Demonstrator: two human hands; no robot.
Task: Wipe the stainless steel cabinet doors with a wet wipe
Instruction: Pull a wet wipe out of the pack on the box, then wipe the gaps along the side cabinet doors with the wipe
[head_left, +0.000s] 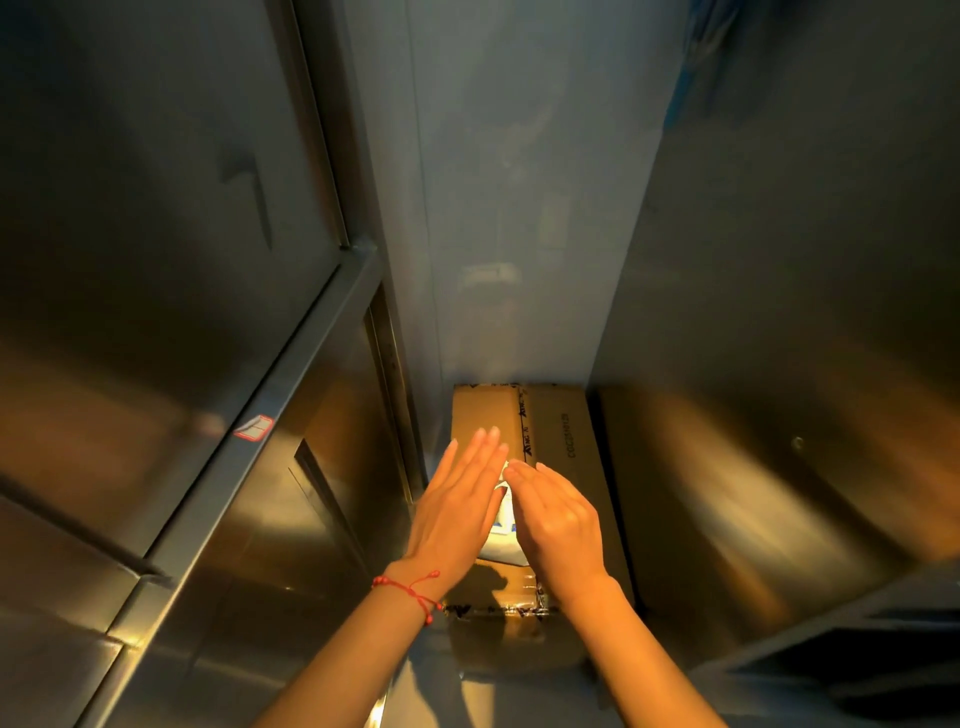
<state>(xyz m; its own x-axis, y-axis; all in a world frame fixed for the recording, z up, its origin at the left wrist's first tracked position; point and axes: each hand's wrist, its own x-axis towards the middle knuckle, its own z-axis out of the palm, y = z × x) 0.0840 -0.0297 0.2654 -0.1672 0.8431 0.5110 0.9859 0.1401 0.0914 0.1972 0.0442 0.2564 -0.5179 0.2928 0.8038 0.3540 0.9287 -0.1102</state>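
hands meet over a brown cardboard box (550, 431) with black printing, which sits low in the gap between two stainless steel cabinets. left hand (457, 506), with a red beaded string bracelet (410, 590) at the wrist, is extended with fingers straight and close together, palm turned toward the right hand. right hand (553, 522) is gently arched, fingers nearly straight, fingertips near the left hand's fingers. between the two palms sits a white wet wipe packet with blue markings (503, 512), mostly hidden; whether either hand grips it or only touches it cannot be told. stainless steel cabinet doors on the left (156, 260) stand beside the left arm, with a horizontal frame bar carrying a small red-edged sticker (253, 428). stainless steel cabinet side panel on the right (779, 364) stands beside the right arm. grey-blue rear wall (519, 182) rises behind the box.
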